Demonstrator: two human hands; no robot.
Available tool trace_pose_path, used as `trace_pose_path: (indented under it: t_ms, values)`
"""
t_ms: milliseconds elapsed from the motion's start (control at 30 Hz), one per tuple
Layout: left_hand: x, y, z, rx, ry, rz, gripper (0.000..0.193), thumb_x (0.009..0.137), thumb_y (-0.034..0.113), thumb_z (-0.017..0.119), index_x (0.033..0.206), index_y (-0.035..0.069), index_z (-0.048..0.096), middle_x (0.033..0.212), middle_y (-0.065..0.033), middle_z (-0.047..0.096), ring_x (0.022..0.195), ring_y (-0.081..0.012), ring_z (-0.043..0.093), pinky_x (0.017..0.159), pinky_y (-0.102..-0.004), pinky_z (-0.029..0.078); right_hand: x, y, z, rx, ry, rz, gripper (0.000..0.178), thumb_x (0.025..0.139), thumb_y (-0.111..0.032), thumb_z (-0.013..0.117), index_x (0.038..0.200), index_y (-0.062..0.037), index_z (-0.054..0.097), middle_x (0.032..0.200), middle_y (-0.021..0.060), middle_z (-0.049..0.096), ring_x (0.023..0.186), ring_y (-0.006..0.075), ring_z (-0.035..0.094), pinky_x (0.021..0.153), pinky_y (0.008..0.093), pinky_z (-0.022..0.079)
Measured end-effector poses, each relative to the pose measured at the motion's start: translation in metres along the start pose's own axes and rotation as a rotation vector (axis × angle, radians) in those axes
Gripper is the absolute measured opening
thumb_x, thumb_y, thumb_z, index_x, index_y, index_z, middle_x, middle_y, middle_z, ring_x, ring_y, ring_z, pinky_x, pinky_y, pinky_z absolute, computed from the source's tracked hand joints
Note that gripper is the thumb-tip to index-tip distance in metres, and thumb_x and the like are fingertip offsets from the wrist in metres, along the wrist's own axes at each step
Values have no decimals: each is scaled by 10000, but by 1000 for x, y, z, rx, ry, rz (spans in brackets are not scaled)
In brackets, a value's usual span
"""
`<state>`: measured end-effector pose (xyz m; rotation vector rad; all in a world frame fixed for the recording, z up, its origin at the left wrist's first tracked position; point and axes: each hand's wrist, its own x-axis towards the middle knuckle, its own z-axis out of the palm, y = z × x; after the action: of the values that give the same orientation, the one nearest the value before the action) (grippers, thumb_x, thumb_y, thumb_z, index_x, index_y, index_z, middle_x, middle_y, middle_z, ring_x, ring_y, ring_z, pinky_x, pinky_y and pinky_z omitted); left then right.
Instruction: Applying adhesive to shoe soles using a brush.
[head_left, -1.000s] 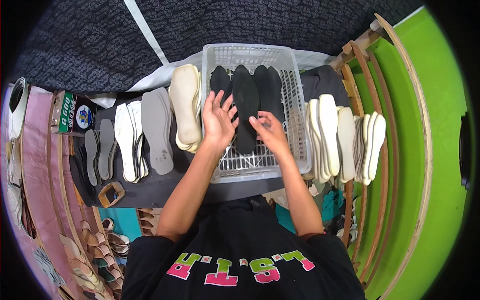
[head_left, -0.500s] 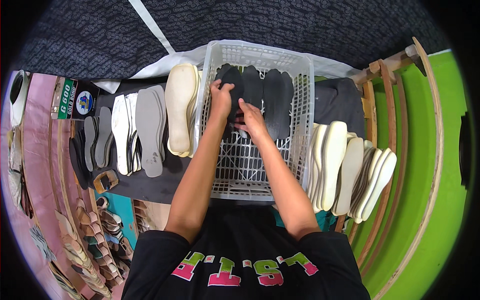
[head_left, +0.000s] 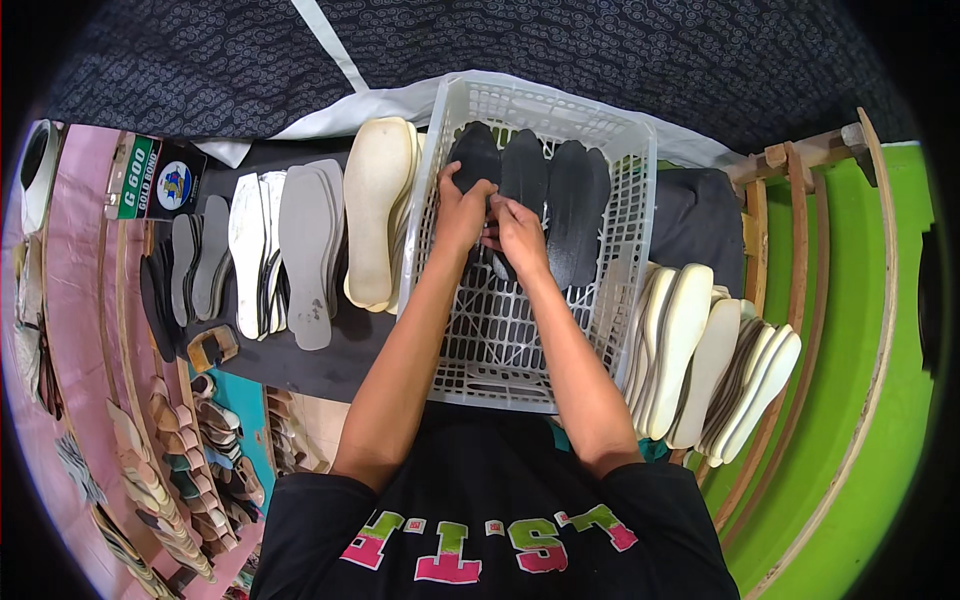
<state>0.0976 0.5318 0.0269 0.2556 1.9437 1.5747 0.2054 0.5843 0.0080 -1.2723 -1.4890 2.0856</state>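
Observation:
Inside a white perforated plastic crate, several black shoe insoles stand side by side. My left hand is closed around the leftmost black insoles, its fingers along their left side and its thumb across their face. Close against it, my right hand has its fingers bent in at the right edge of the same insoles. The lower part of these insoles is largely hidden behind my hands and wrists.
Left of the crate stand cream insoles, grey insoles and white insoles. More cream insoles stand at its right. A tape roll lies at the dark table's left front. A wooden rack runs along the green wall.
My right hand has drawn in against my left, and its fingers have bent closer together. The whole view has shifted and tilted slightly, with the crate now farther right.

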Motion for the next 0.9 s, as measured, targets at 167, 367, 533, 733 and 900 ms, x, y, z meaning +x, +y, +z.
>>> trace_pose_path:
  t_ms: [167, 367, 533, 733, 900]
  values:
    - [-10, 3, -7, 11, -114, -132, 945, 846, 301, 741, 1615, -59, 326, 1384, -340, 624, 1276, -411, 643, 1119, -408, 474, 6, 7, 5, -82, 49, -90, 449, 1072, -284, 612, 1354, 52, 704, 983, 110, 749, 774, 154, 712, 693, 315, 624]
    - [-33, 5, -15, -45, -131, -109, 968, 860, 331, 730, 1626, -72, 298, 1319, -312, 659, 1207, -376, 673, 1089, -418, 497, 8, 17, 2, -192, 123, -205, 534, 1016, -229, 596, 1473, 47, 613, 1167, 205, 775, 1005, 281, 764, 887, 384, 602]
    - [-41, 16, -25, -115, -135, -97, 917, 885, 318, 710, 1610, -84, 318, 1416, -327, 589, 1317, -371, 605, 1151, -411, 443, -4, 5, 3, -366, 96, -222, 597, 993, -258, 623, 1491, 69, 580, 1368, 249, 724, 1244, 375, 713, 1089, 404, 513]
    - [-62, 7, -37, -80, -105, -8, 775, 935, 272, 711, 1568, -58, 408, 1586, -312, 467, 1434, -393, 515, 1190, -452, 411, -33, -8, -2, -99, 117, -255, 639, 999, -230, 660, 1546, 61, 505, 1286, 197, 767, 1042, 219, 756, 954, 320, 564]
    - [-124, 30, -80, -260, -431, 189, 391, 1046, 121, 612, 1418, 3, 590, 1430, -183, 650, 1295, -246, 647, 1106, -371, 500, -105, -30, 5, 78, 128, -364, 577, 1079, -178, 658, 1574, 26, 441, 1260, 160, 726, 1005, 193, 723, 885, 330, 601]
